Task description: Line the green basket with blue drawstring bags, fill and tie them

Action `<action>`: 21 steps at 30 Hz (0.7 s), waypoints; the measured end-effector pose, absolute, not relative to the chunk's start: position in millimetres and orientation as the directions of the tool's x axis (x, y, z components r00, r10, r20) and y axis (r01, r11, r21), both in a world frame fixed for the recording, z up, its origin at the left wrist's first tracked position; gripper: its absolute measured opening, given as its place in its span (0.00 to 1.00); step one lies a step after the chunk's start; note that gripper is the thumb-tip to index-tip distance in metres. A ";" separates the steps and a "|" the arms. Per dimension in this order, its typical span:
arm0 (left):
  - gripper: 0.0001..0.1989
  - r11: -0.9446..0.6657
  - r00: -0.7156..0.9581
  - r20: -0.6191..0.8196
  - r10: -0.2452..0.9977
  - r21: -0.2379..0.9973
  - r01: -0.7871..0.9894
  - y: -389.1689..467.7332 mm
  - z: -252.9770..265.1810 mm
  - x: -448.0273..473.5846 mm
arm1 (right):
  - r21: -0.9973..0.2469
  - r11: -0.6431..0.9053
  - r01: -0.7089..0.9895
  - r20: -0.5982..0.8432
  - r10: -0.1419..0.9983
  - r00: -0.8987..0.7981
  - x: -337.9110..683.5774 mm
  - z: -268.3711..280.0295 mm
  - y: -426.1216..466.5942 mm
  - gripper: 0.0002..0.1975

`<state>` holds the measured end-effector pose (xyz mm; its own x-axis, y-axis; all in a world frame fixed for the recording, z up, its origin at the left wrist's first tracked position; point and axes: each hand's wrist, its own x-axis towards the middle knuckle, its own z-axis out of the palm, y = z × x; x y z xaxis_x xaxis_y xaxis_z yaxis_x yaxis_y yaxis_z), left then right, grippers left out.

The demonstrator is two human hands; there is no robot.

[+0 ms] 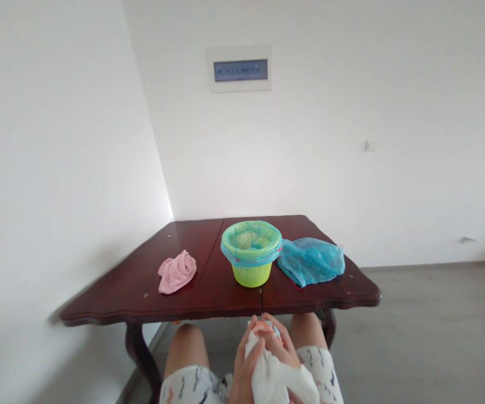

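Observation:
Low in the head view, my left hand (242,367) and my right hand (283,349) are close together in front of the table's near edge, above my lap. Both have their fingers closed around a crumpled white cloth (265,376), which hangs down between them and over my right hand. An orange and light-blue patch shows at the top of the bundle; whether it belongs to the cloth or is a separate thing, I cannot tell. Beyond my hands stands a yellow-green plastic basket (251,276), with a thin blue bag lining it and folded over its rim.
The dark red wooden table (221,300) has wavy edges and curved legs. A crumpled pink cloth (177,273) lies left of the basket. To its right rests a loose blue plastic bag (312,261) with a red drawstring. White walls stand behind and at left.

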<state>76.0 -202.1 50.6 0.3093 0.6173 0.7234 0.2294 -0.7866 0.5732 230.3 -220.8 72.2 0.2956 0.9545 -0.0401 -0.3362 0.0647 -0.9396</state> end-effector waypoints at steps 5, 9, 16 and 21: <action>0.32 -0.928 0.470 0.805 0.361 0.261 0.267 -188.2 136.4 43.8 | -0.871 0.130 -0.475 0.150 0.989 -0.005 251.6 128.0 -223.0 0.42; 0.33 -0.901 0.265 0.929 0.260 0.135 0.412 -123.9 240.2 51.3 | -0.908 0.251 -0.335 0.191 0.960 0.203 261.0 126.9 -223.7 0.45; 0.44 -0.730 0.594 0.543 0.593 0.052 0.681 9.1 310.8 74.0 | -0.975 0.042 -0.218 0.040 0.999 0.014 260.1 70.0 -243.2 0.39; 0.46 -0.794 0.780 0.150 0.607 0.094 0.600 30.2 280.9 51.7 | -0.988 0.091 -0.123 0.063 0.974 0.218 288.2 38.3 -241.5 0.37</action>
<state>51.7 30.2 280.9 0.7802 0.6072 0.1504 0.6002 -0.7943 0.0939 288.2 -241.5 38.3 0.2184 0.9738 0.0627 -0.1232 0.0912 -0.9882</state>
